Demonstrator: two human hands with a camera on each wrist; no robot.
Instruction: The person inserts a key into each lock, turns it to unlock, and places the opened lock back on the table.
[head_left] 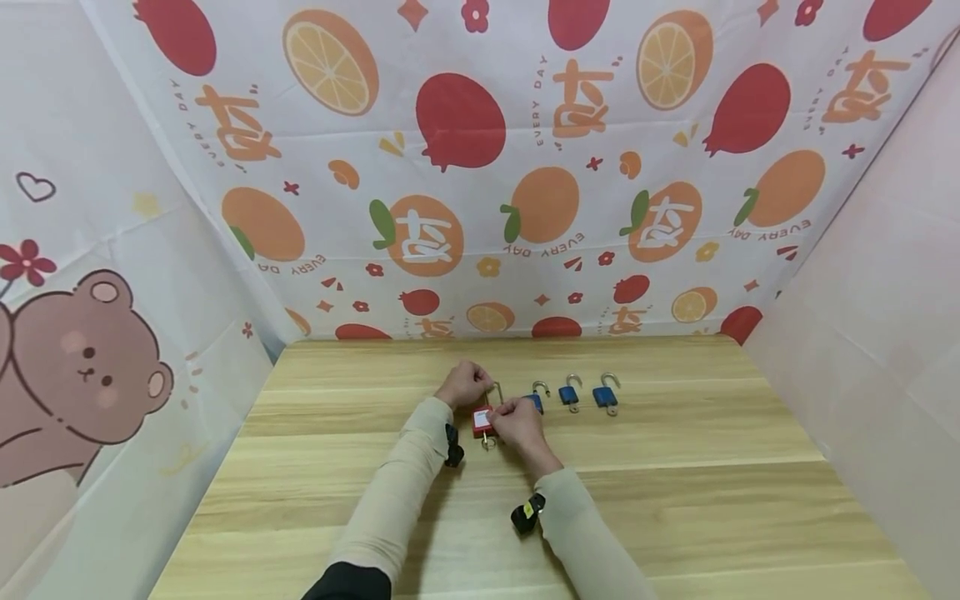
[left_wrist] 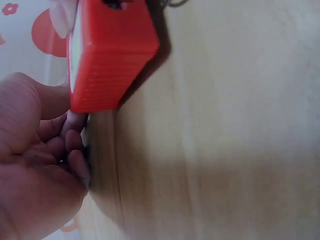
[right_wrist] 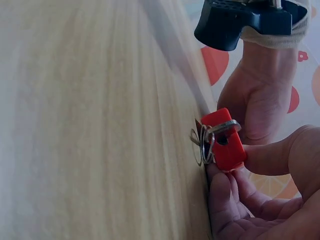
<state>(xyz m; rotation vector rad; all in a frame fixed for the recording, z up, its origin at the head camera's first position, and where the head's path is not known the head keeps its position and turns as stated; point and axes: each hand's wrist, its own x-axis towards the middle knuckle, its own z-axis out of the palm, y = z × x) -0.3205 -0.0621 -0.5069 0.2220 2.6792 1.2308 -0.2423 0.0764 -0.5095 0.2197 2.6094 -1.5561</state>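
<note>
A red padlock (head_left: 482,422) with a white label lies on the wooden table, its tall metal shackle (head_left: 498,392) pointing to the far side. My right hand (head_left: 519,423) pinches the padlock's body between thumb and fingers. At the shackle, my left hand (head_left: 463,385) has thumb and fingertips together. The left wrist view shows the red body (left_wrist: 115,55) close up, which hides the left fingertips' grip. A key (right_wrist: 227,126) with several rings (right_wrist: 202,145) sits in the keyhole at the near end. Whether the shackle is released cannot be told.
Three blue padlocks with raised, swung-out shackles lie in a row to the right: one (head_left: 535,402) partly behind my right hand, a middle one (head_left: 569,395) and a far-right one (head_left: 605,396). Keys stick out of the latter two. A fruit-printed cloth (head_left: 480,275) hangs behind the table (head_left: 675,500).
</note>
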